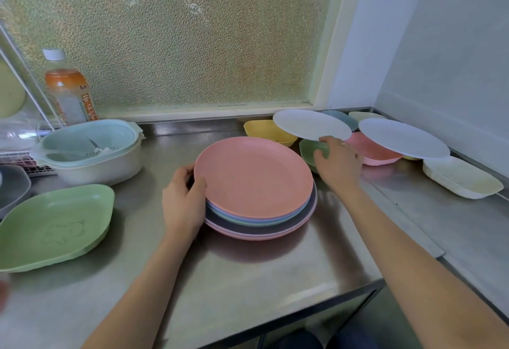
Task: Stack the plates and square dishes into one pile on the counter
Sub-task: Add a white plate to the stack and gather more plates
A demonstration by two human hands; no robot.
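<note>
Two bare forearms reach in over the steel counter (248, 279). At its middle, the pile of round plates (256, 183), pink on top, is gripped at its left rim by the left hand (183, 202), thumb curled over the edge. The right hand (337, 162), fingers spread and loosely bent, is reached toward a green square dish (309, 151) under a white plate (311, 124); whether it is yet held cannot be told. Gathering seems under way; a lift clear of the white plate is judged necessary next.

Counter (248, 274): brushed metal, dully reflecting. Stacked plates (254, 183): matt plastic, faintly speckled. White plates (311, 124) at 1 o'clock: smooth, slightly glossy. Window pane (176, 34) at 12: rough, pebbled glass. Bottle (68, 89): clear plastic.
</note>
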